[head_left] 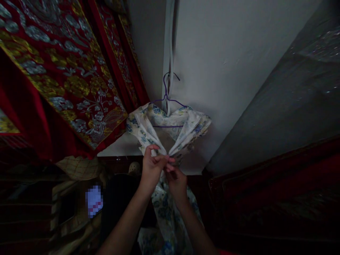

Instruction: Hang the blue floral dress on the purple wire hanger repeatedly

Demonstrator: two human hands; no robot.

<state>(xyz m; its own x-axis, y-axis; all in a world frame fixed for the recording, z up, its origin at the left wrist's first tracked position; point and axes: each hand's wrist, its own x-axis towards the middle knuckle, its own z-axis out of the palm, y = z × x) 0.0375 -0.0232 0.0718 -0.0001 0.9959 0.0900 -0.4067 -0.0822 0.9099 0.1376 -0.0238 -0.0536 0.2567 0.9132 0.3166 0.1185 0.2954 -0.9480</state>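
Observation:
A white dress [164, 202] with a blue floral print hangs on a purple wire hanger [166, 97] against the wall. Its neckline is spread wide at the top and narrows to a point at the front. Right there, my left hand [154, 164] pinches the edge of the fabric, the fingertips pressed close to those of the other hand. From just below, my right hand [177, 180] is closed on the same front opening. Whatever small fastening may sit between the fingertips is hidden by them.
Red cloth with gold and silver embroidery [79, 85] drapes at the upper left. A white cable [171, 53] runs down the wall corner behind the hanger. Checked fabric [79, 168] lies low on the left, near a blurred bluish object [94, 200]. Clear plastic sheeting [287, 92] covers the right side.

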